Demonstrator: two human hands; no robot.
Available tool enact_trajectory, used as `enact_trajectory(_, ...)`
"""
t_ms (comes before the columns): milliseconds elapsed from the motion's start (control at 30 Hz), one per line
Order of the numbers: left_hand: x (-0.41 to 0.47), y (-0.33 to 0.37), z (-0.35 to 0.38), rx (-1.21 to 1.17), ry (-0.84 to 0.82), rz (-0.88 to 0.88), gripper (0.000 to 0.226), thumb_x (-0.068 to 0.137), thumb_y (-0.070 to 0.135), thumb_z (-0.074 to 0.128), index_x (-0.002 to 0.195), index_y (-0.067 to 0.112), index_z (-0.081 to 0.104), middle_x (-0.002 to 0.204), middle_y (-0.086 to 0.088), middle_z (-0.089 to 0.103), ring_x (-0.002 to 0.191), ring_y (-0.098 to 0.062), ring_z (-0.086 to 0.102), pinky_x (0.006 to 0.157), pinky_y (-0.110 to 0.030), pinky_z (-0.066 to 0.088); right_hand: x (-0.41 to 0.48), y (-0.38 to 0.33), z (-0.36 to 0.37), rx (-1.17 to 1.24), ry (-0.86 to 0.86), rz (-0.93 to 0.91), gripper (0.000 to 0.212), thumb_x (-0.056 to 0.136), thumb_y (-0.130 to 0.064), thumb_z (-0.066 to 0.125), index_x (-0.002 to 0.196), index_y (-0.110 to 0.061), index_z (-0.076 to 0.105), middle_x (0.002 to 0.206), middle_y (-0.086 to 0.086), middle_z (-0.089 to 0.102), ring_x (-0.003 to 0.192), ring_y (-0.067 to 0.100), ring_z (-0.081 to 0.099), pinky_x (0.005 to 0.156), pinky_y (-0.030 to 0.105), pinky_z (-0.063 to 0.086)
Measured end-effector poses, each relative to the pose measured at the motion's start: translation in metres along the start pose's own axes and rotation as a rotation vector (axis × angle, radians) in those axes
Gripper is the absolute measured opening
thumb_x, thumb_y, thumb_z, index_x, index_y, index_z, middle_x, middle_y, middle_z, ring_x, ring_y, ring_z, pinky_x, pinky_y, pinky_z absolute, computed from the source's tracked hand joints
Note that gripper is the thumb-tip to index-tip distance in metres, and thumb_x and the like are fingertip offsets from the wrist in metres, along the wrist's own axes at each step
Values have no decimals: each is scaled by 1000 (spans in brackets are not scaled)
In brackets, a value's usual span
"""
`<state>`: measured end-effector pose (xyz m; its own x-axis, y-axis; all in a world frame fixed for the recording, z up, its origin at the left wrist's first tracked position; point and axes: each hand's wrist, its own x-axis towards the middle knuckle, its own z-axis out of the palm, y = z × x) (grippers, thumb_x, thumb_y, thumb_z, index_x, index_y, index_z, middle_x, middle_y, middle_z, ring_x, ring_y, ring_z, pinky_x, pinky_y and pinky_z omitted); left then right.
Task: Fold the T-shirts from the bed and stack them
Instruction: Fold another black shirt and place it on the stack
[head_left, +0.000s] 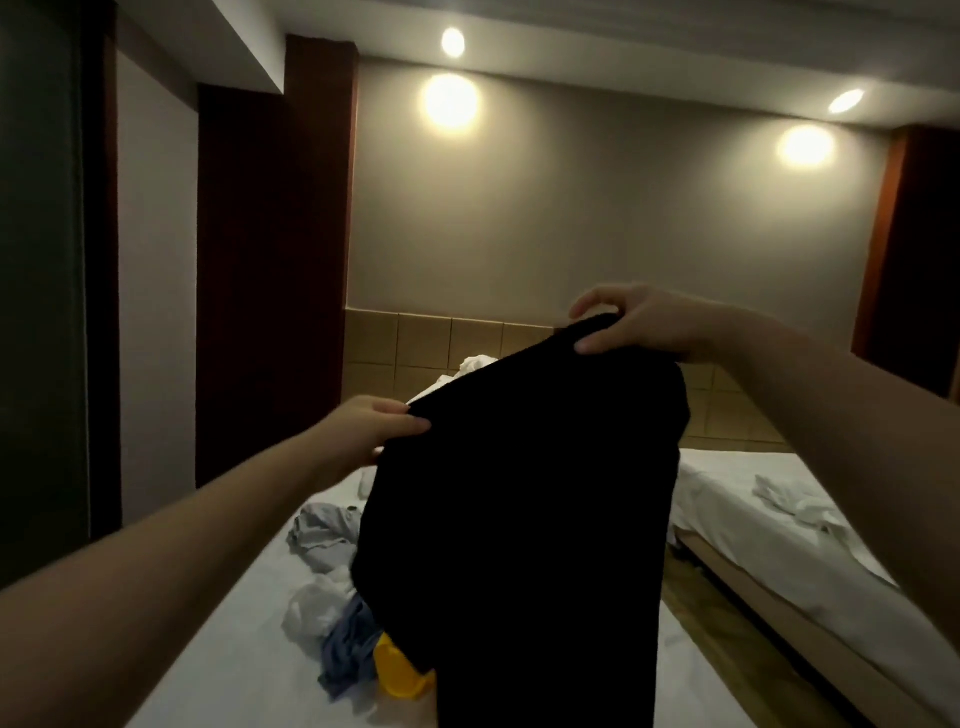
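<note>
A black T-shirt (519, 519) hangs in the air in front of me, above the bed (234, 639). My left hand (371, 426) pinches its upper left edge. Higher up, my right hand (634, 325) grips the upper right corner, so the top edge slants up to the right. The cloth hangs down past the bottom of the view and hides the middle of the bed. On the white sheet to its left lie crumpled shirts: a grey one (324, 535), a white one (314, 605), a blue-grey one (348, 654) and a yellow one (397, 670).
A second bed (779, 525) with crumpled white cloth (800, 506) stands to the right across a narrow wooden floor gap (727, 613). A tiled headboard (426, 348) and grey wall lie ahead. Dark wooden panels (244, 260) rise at the left.
</note>
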<state>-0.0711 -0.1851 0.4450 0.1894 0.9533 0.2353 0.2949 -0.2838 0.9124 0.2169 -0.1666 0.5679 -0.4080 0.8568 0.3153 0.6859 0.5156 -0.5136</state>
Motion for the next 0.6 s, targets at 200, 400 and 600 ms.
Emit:
enact_trajectory(200, -17, 15, -25, 197, -97, 35, 15, 90, 9, 51, 97, 5, 64, 94, -11, 62, 92, -19, 60, 83, -28, 45, -8, 22, -10, -30, -387, 218, 46, 64, -24, 81, 107, -12, 67, 101, 9, 70, 91, 25, 69, 86, 40, 53)
enact_trajectory(400, -31, 35, -35, 189, -20, 125, 31, 77, 24, 63, 89, -4, 64, 80, -15, 58, 76, -20, 59, 75, -31, 43, -12, -3, -10, -139, -61, 155, 18, 81, -15, 70, 98, -18, 66, 99, 9, 67, 88, 24, 65, 83, 36, 51)
enact_trajectory(600, -44, -8, 9, 248, 155, 202, 12, 86, 20, 62, 79, 11, 62, 77, -6, 61, 69, -19, 59, 65, -32, 45, -25, -33, 25, -137, 381, 19, 26, 90, -13, 54, 114, -2, 56, 106, 18, 61, 100, 33, 58, 77, 30, 40)
